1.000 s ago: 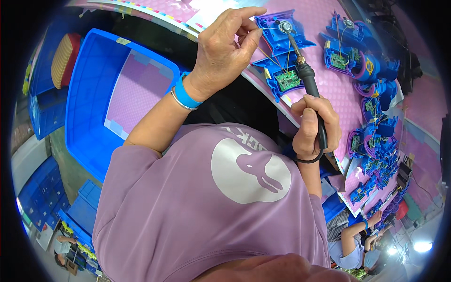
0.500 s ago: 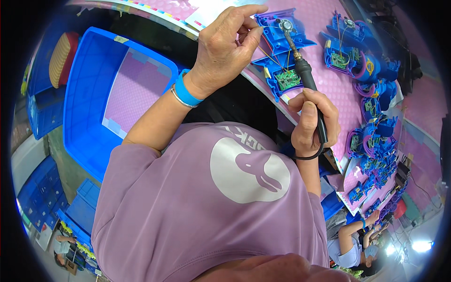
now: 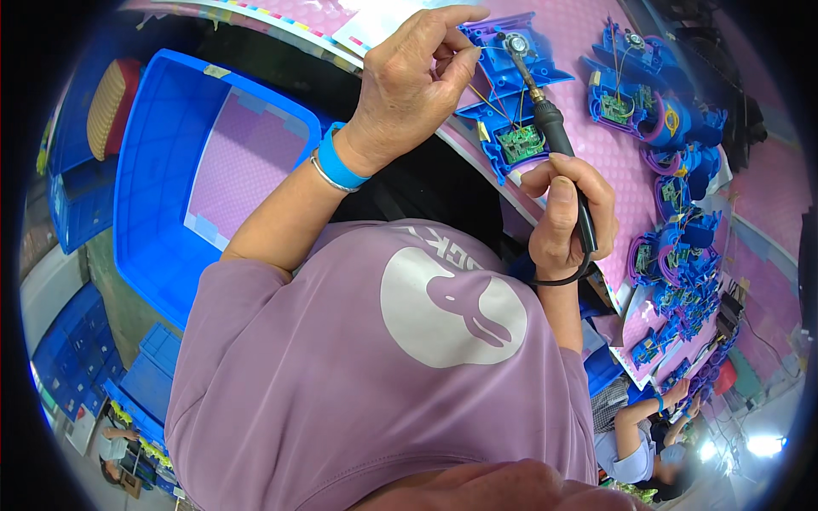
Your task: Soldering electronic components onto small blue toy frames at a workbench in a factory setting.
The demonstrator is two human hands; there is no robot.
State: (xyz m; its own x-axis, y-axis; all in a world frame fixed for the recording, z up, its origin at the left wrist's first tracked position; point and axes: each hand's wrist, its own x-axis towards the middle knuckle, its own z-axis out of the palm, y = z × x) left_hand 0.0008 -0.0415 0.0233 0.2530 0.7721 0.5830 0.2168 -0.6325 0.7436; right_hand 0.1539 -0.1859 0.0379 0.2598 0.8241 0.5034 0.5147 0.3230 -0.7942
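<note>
My right hand (image 3: 573, 213) is closed around the black handle of a soldering iron (image 3: 552, 123). Its metal tip meets a small round silver part, perhaps a speaker (image 3: 516, 45), in an opened blue plastic housing (image 3: 532, 75). At the left edge of that housing my left hand (image 3: 413, 85) pinches a thin pale wire (image 3: 491, 48), which runs toward the round part. Thin coloured wires link this half to the lower half, where a green circuit board (image 3: 521, 145) sits. The very end of the tip is hard to make out.
More opened blue housings (image 3: 618, 106) with boards and wires line the pink-covered table (image 3: 588, 157) to the right, running toward a co-worker (image 3: 635, 434) at lower right. A large blue bin (image 3: 141, 187) stands at my left. The iron's cord (image 3: 562, 281) loops by my right wrist.
The iron's tip has shifted very slightly up and left on the round part. My left hand has moved a touch to the right, still pinching the wire.
</note>
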